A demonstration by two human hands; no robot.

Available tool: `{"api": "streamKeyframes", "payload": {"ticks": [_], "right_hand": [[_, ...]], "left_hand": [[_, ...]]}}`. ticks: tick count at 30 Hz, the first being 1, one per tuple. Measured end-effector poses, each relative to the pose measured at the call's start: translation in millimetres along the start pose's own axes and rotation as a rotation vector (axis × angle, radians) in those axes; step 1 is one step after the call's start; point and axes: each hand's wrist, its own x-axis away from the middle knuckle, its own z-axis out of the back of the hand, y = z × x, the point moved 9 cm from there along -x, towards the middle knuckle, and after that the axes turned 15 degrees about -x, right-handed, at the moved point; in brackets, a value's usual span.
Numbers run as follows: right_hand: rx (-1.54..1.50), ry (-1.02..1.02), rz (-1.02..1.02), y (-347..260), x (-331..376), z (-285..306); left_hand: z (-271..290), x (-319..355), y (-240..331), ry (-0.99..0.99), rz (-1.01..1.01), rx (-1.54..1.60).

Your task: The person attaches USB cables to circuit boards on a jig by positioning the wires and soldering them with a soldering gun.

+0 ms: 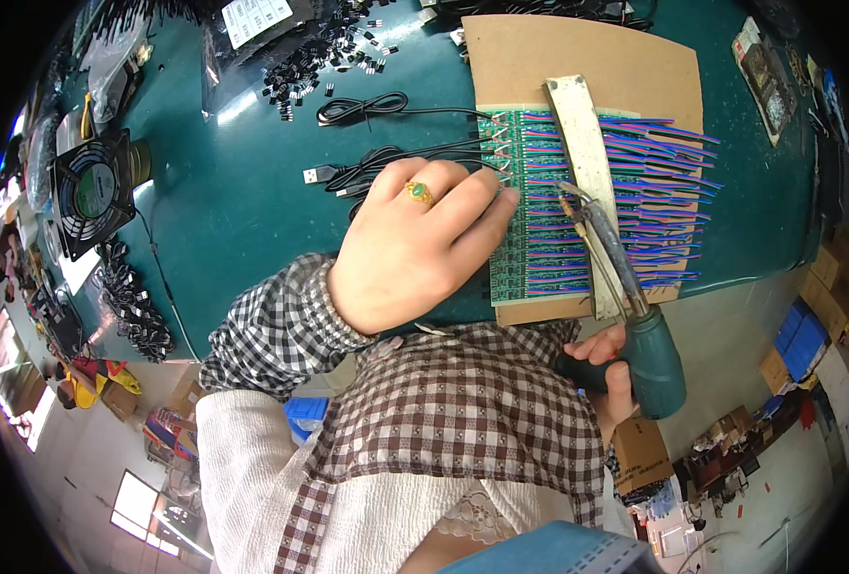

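My left hand [422, 239], wearing a ring with a green stone, bends over the left edge of a green circuit board panel [508, 258]. Its fingertips are pinched together there; what lies between them is hidden. Black USB cables [367, 175] run under this hand, while others above it end at the board. My right hand [608, 368] grips the dark green handle of a soldering iron [656, 359]. The iron's metal tip points up and left, over the board's wires. Rows of blue, red and black wires [659, 143] stretch rightward from the board beneath a flat metal bar [582, 134].
Brown cardboard [587, 53] lies under the board on the green table [252, 191]. A black fan [92, 194] stands at the left, near bundled black cables [130, 301]. Small black connectors [300, 81] are scattered at the back. A worn flat block [765, 84] lies far right.
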Motion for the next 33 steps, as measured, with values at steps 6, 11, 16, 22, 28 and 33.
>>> {"api": "streamKeyframes", "payload": {"ticks": [6, 11, 16, 22, 28, 33], "right_hand": [[-0.028, 0.046, 0.077, -4, -1, 5], [-0.158, -0.034, 0.138, -15, -14, 7], [-0.277, -0.134, 0.185, -28, -27, 10], [-0.34, -0.217, 0.204, -35, -33, 14], [-0.239, -0.154, 0.241, -43, -37, 19], [-0.25, -0.128, 0.258, -46, -42, 20]], "left_hand": [[15, 16, -29, 0.244, 0.284, 0.266], [44, 6, -65, 0.446, 0.553, 0.244], [53, -61, -93, 0.379, 0.4, 0.23], [39, -117, -139, 0.444, 0.506, -0.091], [51, -119, -126, 0.731, 0.347, 0.186], [28, -135, -117, 0.663, 0.312, 1.345]]}}
